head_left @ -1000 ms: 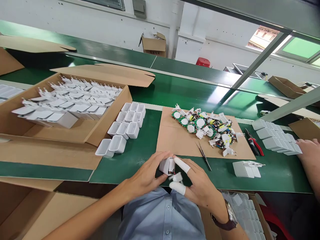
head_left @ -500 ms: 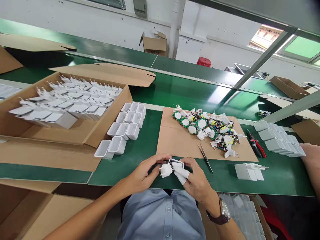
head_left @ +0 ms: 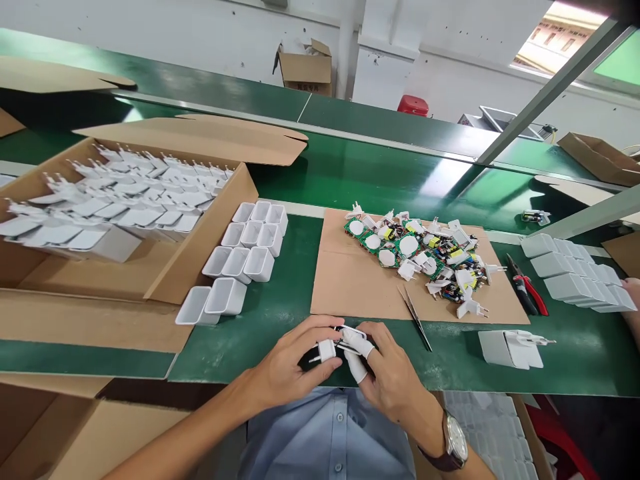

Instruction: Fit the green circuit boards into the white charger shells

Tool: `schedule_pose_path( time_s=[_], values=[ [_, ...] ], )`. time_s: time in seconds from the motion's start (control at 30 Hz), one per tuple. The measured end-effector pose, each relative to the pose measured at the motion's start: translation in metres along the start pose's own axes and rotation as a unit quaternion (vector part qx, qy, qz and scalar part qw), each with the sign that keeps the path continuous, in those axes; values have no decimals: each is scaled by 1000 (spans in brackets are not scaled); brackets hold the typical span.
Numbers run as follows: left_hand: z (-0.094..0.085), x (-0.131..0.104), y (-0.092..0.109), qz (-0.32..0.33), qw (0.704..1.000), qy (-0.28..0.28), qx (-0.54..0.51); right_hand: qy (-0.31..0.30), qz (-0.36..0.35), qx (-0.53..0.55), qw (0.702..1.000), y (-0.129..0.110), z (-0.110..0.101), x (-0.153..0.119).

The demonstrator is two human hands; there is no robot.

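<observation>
Close to the bench's front edge, my left hand [head_left: 295, 363] pinches a white plug piece [head_left: 327, 351] with metal pins. My right hand [head_left: 387, 370], with white covers on some fingertips, grips a white housing [head_left: 354, 331] beside it. The two parts meet between my hands; fingers hide most of the join. Behind them, circuit boards with white plug pieces [head_left: 425, 253] lie heaped on a cardboard sheet [head_left: 350, 293]. Tweezers [head_left: 415, 319] rest at that sheet's front edge. One housing with a plug piece [head_left: 513, 349] lies to the right.
Open white housings [head_left: 237, 263] stand in rows at the left, beside a cardboard box [head_left: 200, 233] of plug-topped units. Red-handled pliers [head_left: 529, 293] and more housings [head_left: 573, 277] are at the right, where another person's hand [head_left: 633, 293] shows at the edge.
My left fingers have closed round the plug piece, which has turned and sits nearer the housing. The view has shifted slightly, and the other person's hand shows less at the right edge.
</observation>
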State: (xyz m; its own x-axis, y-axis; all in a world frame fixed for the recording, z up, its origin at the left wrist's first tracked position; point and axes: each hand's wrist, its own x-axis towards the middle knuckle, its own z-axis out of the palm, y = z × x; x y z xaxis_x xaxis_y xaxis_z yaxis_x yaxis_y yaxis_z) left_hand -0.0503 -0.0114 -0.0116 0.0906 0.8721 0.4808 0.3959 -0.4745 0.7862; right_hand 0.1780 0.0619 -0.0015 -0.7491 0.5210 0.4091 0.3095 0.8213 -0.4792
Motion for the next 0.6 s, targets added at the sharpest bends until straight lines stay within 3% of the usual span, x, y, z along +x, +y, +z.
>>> schedule_pose_path(
  time_s=[0.23, 0.43, 0.6],
  values=[
    [-1, -1, 0, -9, 1000, -12, 8, 69, 11, 22, 997, 5, 10, -15],
    [-1, 0, 1, -9, 1000, -8, 11, 68, 13, 29, 997, 3, 8, -15],
    [-1, -1, -1, -10, 1000, -19, 7, 69, -28, 29, 997, 8, 11, -16]
  ],
)
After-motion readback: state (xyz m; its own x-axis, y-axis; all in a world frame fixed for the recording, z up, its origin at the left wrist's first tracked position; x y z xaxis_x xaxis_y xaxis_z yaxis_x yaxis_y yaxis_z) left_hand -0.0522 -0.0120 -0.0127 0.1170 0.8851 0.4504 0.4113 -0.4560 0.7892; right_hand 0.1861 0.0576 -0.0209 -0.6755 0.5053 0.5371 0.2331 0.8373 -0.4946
